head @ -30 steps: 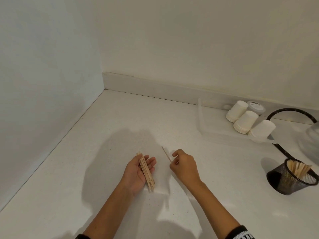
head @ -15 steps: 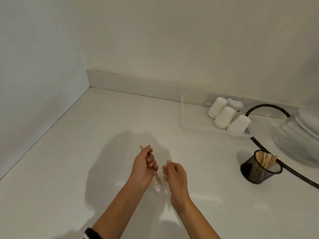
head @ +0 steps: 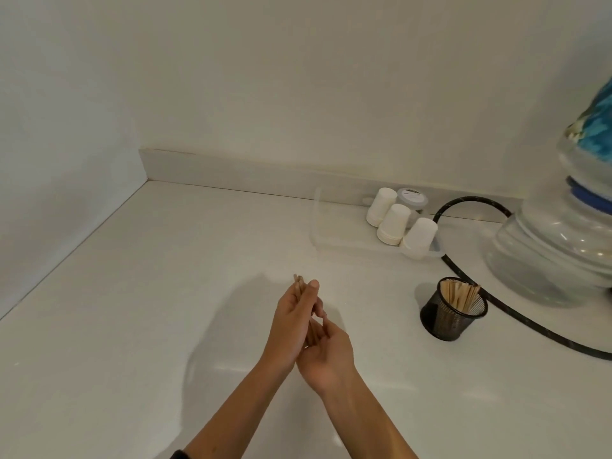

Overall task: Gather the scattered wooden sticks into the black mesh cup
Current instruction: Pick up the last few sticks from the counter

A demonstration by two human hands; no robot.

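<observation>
The bundle of wooden sticks [head: 299, 286] is held in the left hand [head: 291, 323], above the white worktop [head: 165, 293] and well apart from the black mesh cup [head: 452, 309], which stands to the right and already has many sticks upright in it. Only the far ends of the bundle show past the fingertips; the rest is hidden between the two hands.

What could go wrong: the sticks are thin and smooth, so I think one or two may slide out of the bundle if the grip is loose when the hand travels to the cup. The ends do not look fully even, and an uneven bundle could catch on the cup's rim or on the sticks already inside. The cup is light, I judge, so a push from the side may tip it. The black cable [head: 496, 303] runs just behind it, and the big water bottle [head: 556, 246] is near on the right.

The grip: the left hand's fingers are curled around the bundle, thumb on the near side. The right hand [head: 326, 354] is touching the left from below and its fingers seem to pinch or steady the lower end of the sticks, but that part I cannot see clearly
</observation>
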